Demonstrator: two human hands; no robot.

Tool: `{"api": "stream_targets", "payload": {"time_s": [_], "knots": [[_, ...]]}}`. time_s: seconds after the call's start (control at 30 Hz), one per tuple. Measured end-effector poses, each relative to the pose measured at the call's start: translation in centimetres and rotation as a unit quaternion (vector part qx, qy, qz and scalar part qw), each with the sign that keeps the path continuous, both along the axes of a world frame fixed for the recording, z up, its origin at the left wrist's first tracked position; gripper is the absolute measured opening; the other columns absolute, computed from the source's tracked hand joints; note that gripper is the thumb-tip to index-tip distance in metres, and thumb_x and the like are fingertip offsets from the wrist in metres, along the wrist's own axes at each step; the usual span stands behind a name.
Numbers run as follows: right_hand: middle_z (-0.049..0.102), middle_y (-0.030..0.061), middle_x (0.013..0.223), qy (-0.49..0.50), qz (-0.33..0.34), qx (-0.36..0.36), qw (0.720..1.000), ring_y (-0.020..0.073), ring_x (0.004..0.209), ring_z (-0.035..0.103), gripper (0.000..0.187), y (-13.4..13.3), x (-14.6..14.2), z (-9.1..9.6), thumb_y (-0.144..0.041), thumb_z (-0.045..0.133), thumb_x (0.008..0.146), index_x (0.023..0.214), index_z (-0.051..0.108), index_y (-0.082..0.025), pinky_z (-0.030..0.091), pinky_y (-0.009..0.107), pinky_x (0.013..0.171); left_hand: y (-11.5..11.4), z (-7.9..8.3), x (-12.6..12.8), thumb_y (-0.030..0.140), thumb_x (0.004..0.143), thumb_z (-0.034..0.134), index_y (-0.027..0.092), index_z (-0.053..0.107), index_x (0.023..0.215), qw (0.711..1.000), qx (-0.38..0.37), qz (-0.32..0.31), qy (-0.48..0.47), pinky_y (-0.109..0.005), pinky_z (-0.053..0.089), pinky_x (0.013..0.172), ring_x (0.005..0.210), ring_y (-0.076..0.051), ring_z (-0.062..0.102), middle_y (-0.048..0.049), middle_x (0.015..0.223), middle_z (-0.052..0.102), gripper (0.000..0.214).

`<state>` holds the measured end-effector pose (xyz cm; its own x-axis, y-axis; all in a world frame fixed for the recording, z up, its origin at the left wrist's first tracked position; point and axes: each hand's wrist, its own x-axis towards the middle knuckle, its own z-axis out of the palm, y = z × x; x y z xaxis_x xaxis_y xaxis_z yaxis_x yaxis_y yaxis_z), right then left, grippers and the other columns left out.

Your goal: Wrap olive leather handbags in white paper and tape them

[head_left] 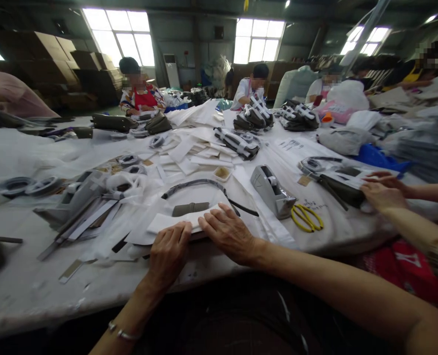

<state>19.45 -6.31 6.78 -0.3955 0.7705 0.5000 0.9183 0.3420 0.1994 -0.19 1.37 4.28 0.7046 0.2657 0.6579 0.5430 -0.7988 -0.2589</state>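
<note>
A bag lies in front of me, with its curved handle (pixel 195 183) wrapped in grey film and an olive tab (pixel 190 209) showing. A folded white sheet (pixel 172 220), paper or thin foam, covers its near side. My left hand (pixel 170 246) has its fingers curled over the sheet's near edge. Close beside it, my right hand (pixel 230 234) presses its bent fingers on the same sheet, thumb hidden. A thin dark strap (pixel 244 207) runs out to the right of the bag. Most of the bag's body is hidden under the sheet and my hands.
At right stand a grey tape dispenser (pixel 273 191) and yellow-handled scissors (pixel 307 218). Another dispenser (pixel 74 195) and tape rolls (pixel 15 187) lie left. A co-worker's hands (pixel 383 192) touch a bag (pixel 343 190) at right. White sheets (pixel 189 148) and wrapped bags (pixel 254 113) are piled farther back.
</note>
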Motion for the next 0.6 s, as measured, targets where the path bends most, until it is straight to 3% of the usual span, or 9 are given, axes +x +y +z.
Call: {"api": "stream_targets", "payload": {"time_s": [0.17,0.3,0.4,0.47,0.53,0.6], "knots": [[0.067,0.0107,0.105,0.008,0.029,-0.034,0.999,0.0245,0.096,0.058,0.027,0.3,0.7,-0.6,-0.016,0.039,0.1,0.119,0.057,-0.012,0.045,0.041,0.09,-0.3,-0.5,0.2,0.011,0.092,0.049,0.017,0.06,0.124,1.0,-0.008,-0.011,-0.007,-0.04,0.048,0.086,0.095,-0.025,0.067,-0.0096,0.108,0.071,0.034],[0.069,0.0114,0.107,0.054,0.047,-0.05,0.996,0.0237,0.1,0.061,0.025,-0.1,0.7,-0.6,-0.014,0.041,0.1,0.116,0.059,-0.013,0.045,0.04,0.091,-0.3,-1.1,0.4,0.008,0.095,0.044,0.015,0.063,0.12,0.999,-0.001,-0.037,-0.033,-0.042,0.043,0.099,0.115,-0.028,0.063,-0.0098,0.122,0.069,0.032],[0.071,0.0088,0.111,0.169,0.115,-0.083,0.975,0.0219,0.103,0.064,0.023,0.2,1.7,1.1,-0.024,0.056,0.096,0.118,0.061,-0.017,0.047,0.037,0.094,-0.3,-1.5,0.3,0.007,0.096,0.042,0.015,0.063,0.12,0.998,-0.012,-0.049,-0.048,-0.038,0.042,0.1,0.114,-0.024,0.064,-0.0071,0.121,0.07,0.033],[0.072,0.0065,0.11,0.306,0.132,-0.082,0.939,0.0194,0.102,0.066,0.022,1.1,3.5,3.0,-0.03,0.063,0.092,0.112,0.065,-0.02,0.049,0.033,0.093,-0.3,-1.6,0.2,0.006,0.095,0.042,0.016,0.063,0.121,0.997,-0.024,-0.045,-0.059,-0.036,0.042,0.1,0.112,-0.022,0.065,-0.0053,0.119,0.071,0.034],[0.074,0.0055,0.103,0.429,0.07,-0.038,0.9,0.0181,0.096,0.068,0.015,2.4,6.2,5.0,-0.031,0.064,0.092,0.1,0.07,-0.02,0.051,0.031,0.087,-0.3,-1.6,0.1,0.003,0.093,0.041,0.017,0.063,0.121,0.996,-0.036,-0.037,-0.071,-0.035,0.041,0.101,0.113,-0.021,0.065,-0.0044,0.119,0.072,0.038],[0.075,0.004,0.089,0.486,-0.045,0.001,0.873,0.0183,0.082,0.069,0.014,3.3,9.2,6.2,-0.033,0.067,0.088,0.087,0.072,-0.02,0.053,0.03,0.076,-0.3,-1.5,0.1,0.001,0.091,0.04,0.017,0.062,0.122,0.995,-0.042,-0.032,-0.082,-0.034,0.041,0.102,0.113,-0.02,0.065,-0.0041,0.119,0.072,0.042]]}}
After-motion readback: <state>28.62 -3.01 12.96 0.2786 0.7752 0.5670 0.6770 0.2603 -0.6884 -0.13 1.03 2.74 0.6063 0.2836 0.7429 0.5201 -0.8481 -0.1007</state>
